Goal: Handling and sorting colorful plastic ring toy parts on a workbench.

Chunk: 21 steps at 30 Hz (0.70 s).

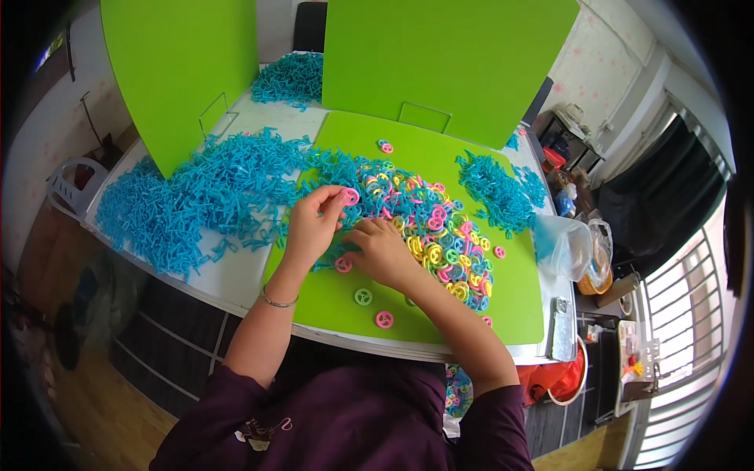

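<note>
over the green mat (503, 290), left hand (310, 228) pinches a pink wheel (350, 196) clear of the pile; right hand (382, 253) rests curled, seemingly empty.

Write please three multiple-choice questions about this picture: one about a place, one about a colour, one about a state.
1. Where does the big heap of blue sticks lie?
A. to the left of the green mat
B. on the floor
C. in the plastic bag

2. What colour is the small wheel at the left hand fingertips?
A. black
B. pink
C. white

3. How is the right hand?
A. raised in the air
B. resting low on the green mat, by the wheels
C. out of view

Answers: 1 A, the heap covers the table left of the mat. 2 B, the wheel shows pink. 3 B, the hand lies down among the pieces.
</note>
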Each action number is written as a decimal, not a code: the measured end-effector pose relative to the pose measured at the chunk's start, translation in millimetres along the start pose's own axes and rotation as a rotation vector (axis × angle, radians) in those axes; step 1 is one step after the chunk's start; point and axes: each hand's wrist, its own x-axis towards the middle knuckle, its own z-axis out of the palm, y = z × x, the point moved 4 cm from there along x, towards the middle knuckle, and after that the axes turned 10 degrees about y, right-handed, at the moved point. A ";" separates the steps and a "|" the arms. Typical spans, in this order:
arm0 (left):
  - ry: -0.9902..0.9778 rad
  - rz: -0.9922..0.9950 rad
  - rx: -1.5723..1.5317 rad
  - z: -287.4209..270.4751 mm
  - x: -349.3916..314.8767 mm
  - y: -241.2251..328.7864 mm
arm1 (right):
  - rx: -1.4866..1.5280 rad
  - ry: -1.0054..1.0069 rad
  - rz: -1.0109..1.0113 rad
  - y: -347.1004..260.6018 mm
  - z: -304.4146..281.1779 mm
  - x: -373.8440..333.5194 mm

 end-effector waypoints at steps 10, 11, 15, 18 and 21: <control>-0.084 -0.264 -0.268 15.6 -6.9 -11.5 | 0.301 0.202 0.347 30.4 -28.9 -13.4; -0.060 -0.245 -0.257 14.3 -5.8 -10.0 | 0.300 0.205 0.347 28.0 -29.2 -13.6; 0.011 -0.218 -0.273 6.9 -2.0 -10.7 | 0.073 0.055 0.050 -1.0 -8.0 -4.6; 0.005 -0.231 -0.297 9.4 -2.6 -13.0 | 0.039 -0.008 0.095 5.0 7.7 0.7; 0.015 -0.236 -0.295 9.3 -1.9 -9.8 | 0.228 0.036 0.235 19.4 1.5 11.4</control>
